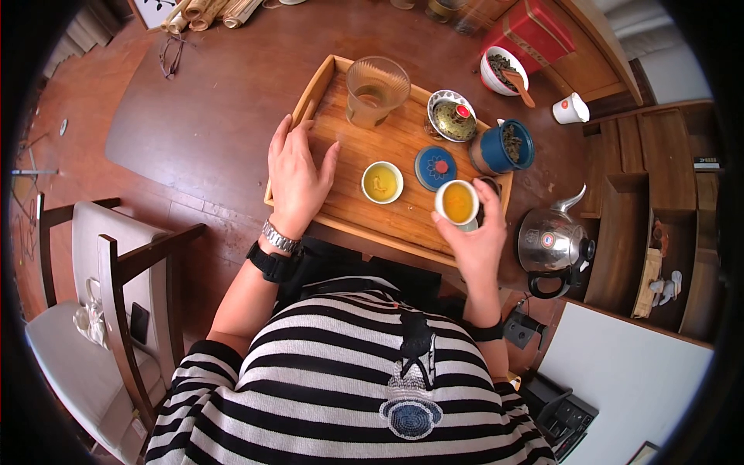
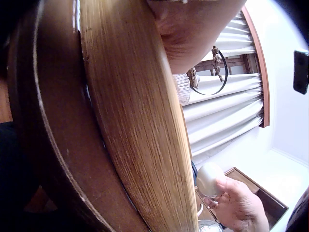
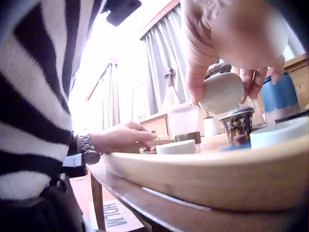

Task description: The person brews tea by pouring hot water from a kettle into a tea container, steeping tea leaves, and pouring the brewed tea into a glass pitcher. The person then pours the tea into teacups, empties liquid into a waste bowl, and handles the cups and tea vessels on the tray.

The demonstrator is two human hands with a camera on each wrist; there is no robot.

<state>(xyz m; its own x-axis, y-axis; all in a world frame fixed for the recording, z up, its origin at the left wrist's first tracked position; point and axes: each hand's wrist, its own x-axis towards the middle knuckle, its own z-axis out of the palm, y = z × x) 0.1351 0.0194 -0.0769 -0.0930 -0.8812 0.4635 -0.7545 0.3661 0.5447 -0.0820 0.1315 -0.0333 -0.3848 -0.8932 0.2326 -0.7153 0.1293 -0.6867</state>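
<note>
My right hand (image 1: pixel 479 242) pinches a small white teacup (image 1: pixel 457 201) of yellow tea between thumb and fingers, raised over the right side of the wooden tray (image 1: pixel 349 217). In the right wrist view this cup (image 3: pixel 223 93) hangs tilted above the tray. My left hand (image 1: pixel 298 174) rests at the tray's left end, fingers loosely spread, holding nothing. Another white teacup (image 1: pixel 382 183) of tea stands mid-tray. A pale cup (image 3: pixel 281 133) sits near the tray edge, mostly hidden below my right hand in the head view. Close to that hand lies a blue lid (image 1: pixel 434 167) with a red knob.
Along the tray's far side stand a ribbed glass pitcher (image 1: pixel 377 91), a patterned lidded bowl (image 1: pixel 452 118) and a blue canister (image 1: pixel 505 146) of dry leaves. Beyond are a bowl of tea leaves (image 1: pixel 504 70), a paper cup (image 1: pixel 570 108) and a red box (image 1: pixel 528 35). A kettle (image 1: pixel 552 242) stands right.
</note>
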